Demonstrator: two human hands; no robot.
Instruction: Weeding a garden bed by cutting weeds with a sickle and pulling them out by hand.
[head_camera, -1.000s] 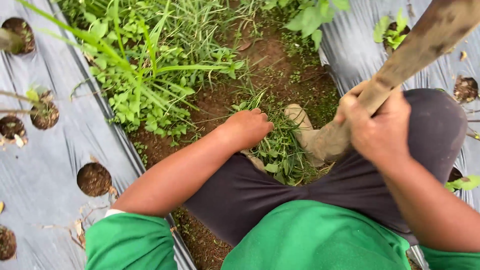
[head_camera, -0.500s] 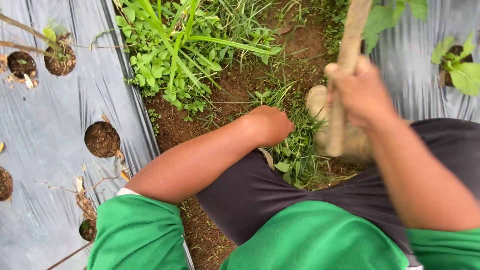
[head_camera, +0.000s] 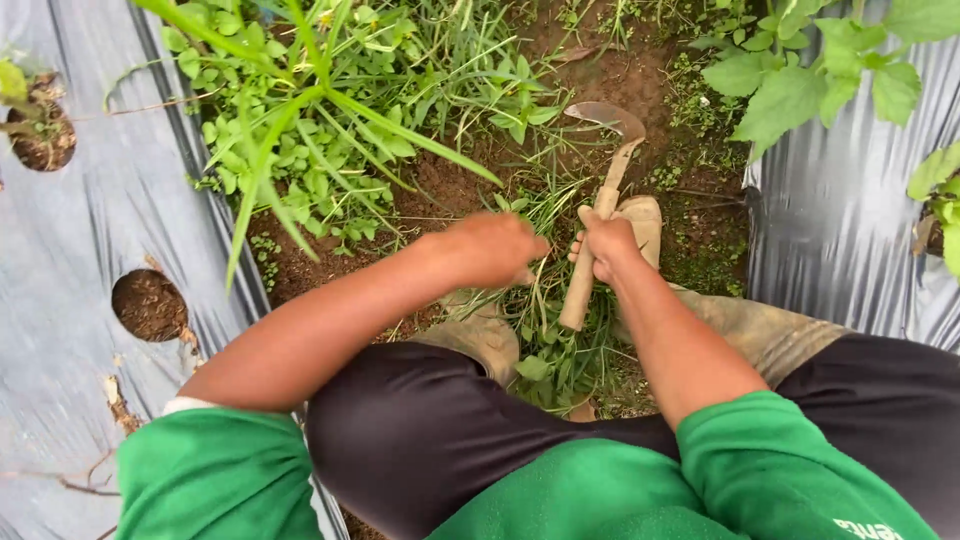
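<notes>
Head view, furrow between two mulch sheets.

Change: a second ago the right hand (head_camera: 607, 243) gripped the wooden handle high at the upper right of the frame, with the blade out of view. Now the small hand hoe (head_camera: 603, 205) lies low at centre frame, and its curved metal blade is visible at upper centre, over bare soil (head_camera: 640, 90). The right hand is closed around the handle near mid-length, fingers wrapped. The butt end points down toward the person's legs.

The left hand (head_camera: 495, 247) sits just left of the right one, curled into a loose fist in a tuft of grass weeds (head_camera: 545, 215). Whether it pinches stems or only presses on them I cannot tell; motion blur hides the fingers. It has shifted only a little since the earlier frames.

Reading: the tool has come down from a raised stroke, so the blade is now at ground level beyond the tuft the left hand occupies. Work looks to be mid-cycle on this clump.

Surroundings: a dense weed patch (head_camera: 300, 130) at upper left; grey plastic mulch (head_camera: 80, 240) with a planting hole (head_camera: 149, 305) at left; a broad-leaved crop plant (head_camera: 800, 70) at upper right; muddy boots (head_camera: 480, 335) under the forearms.
</notes>
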